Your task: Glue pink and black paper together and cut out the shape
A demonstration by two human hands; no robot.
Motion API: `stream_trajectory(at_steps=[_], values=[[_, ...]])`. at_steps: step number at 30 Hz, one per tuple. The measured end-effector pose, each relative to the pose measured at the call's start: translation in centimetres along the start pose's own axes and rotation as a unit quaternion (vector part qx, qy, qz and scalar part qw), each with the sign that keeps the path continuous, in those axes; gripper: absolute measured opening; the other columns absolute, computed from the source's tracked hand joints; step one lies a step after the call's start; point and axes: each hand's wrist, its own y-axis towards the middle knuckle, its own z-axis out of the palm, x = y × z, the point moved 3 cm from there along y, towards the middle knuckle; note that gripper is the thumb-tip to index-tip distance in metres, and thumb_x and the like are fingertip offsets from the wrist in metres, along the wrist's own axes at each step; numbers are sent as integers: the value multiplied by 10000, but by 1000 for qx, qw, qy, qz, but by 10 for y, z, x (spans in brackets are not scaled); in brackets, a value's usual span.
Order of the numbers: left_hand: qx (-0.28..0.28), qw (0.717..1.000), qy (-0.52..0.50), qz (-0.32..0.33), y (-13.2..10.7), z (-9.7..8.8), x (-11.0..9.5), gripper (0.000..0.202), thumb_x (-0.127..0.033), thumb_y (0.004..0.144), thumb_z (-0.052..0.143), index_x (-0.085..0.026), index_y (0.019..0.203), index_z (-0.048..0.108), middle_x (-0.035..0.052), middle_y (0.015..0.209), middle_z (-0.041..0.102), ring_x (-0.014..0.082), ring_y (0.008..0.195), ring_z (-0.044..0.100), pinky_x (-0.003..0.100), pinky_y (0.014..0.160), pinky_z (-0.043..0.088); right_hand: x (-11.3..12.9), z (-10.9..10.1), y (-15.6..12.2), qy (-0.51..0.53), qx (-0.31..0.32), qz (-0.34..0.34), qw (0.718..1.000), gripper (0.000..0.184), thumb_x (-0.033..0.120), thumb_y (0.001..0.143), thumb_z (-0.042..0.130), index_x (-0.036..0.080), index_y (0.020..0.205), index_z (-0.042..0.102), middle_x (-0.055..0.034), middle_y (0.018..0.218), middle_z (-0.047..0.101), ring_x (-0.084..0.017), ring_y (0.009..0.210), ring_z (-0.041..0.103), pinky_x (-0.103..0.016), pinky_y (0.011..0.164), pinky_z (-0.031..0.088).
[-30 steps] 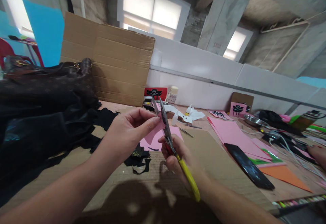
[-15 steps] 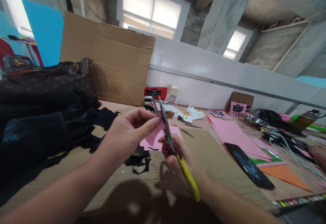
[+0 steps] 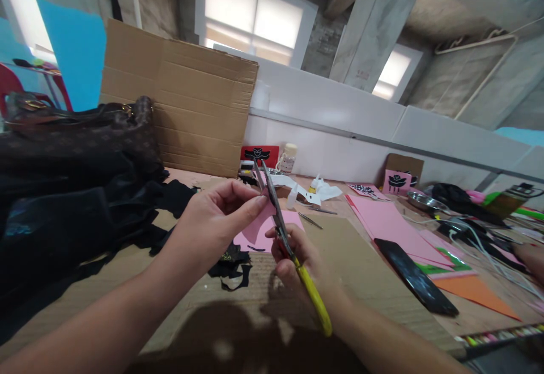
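My left hand (image 3: pixel 221 212) pinches a small piece of pink paper (image 3: pixel 258 228) between thumb and fingers, above the cardboard. My right hand (image 3: pixel 300 258) is wrapped round scissors (image 3: pixel 278 209) with a yellow handle grip, some red showing by the fingers. Their blades point up and away, a little apart, close to the left fingertips and at the paper's edge. Below the hands lies a pink sheet (image 3: pixel 295 221) with a thin dark strip on it. Black scraps (image 3: pixel 233 272) lie nearer to me. What the left fingertips cover is hidden.
A cardboard sheet (image 3: pixel 331 272) covers the table in front. Black fabric (image 3: pixel 85 204) and a brown handbag (image 3: pixel 76 136) crowd the left side. To the right are tweezers (image 3: pixel 311 221), pink paper sheets (image 3: pixel 391 232), a phone (image 3: pixel 414 275) and another person's hand (image 3: pixel 531 258).
The scissor blades have come slightly closer together, and the yellow handle has shifted a little left. My left hand stays almost still with the pink paper.
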Motion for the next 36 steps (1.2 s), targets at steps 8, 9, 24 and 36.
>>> stream_trajectory(at_steps=[8, 9, 24, 36], values=[[15, 1000, -24, -4, 1, 0, 1, 127, -289, 776, 801, -216, 729, 709, -25, 760, 742, 107, 697, 653, 167, 641, 521, 5, 2, 2, 4, -4, 17, 1000, 509, 644, 823, 702, 230, 1089, 569, 24, 791, 462, -139, 652, 390, -266, 561, 317], [18, 999, -30, -5, 1, 0, 1, 128, -291, 780, 801, -218, 730, 710, -28, 758, 741, 102, 694, 648, 161, 638, 516, 4, 2, 2, 3, -6, 15, 1000, 515, 649, 822, 701, 231, 1091, 569, 23, 791, 464, -140, 653, 392, -265, 560, 318], [15, 1000, -10, -1, 3, 2, 5, 202, -374, 773, 818, -242, 925, 800, 25, 921, 801, 169, 838, 716, 237, 779, 567, -16, -18, 27, -161, -16, 44, 986, 432, 286, 833, 744, 219, 1218, 560, 3, 898, 565, -158, 752, 514, -297, 695, 436], [49, 995, 83, 7, 0, 6, 11, 200, -415, 832, 758, -233, 903, 796, 29, 960, 803, 184, 904, 714, 235, 801, 552, -1, -22, 23, -67, -18, 4, 998, 398, 539, 937, 592, 214, 1145, 493, 6, 867, 490, -150, 718, 455, -287, 664, 413]])
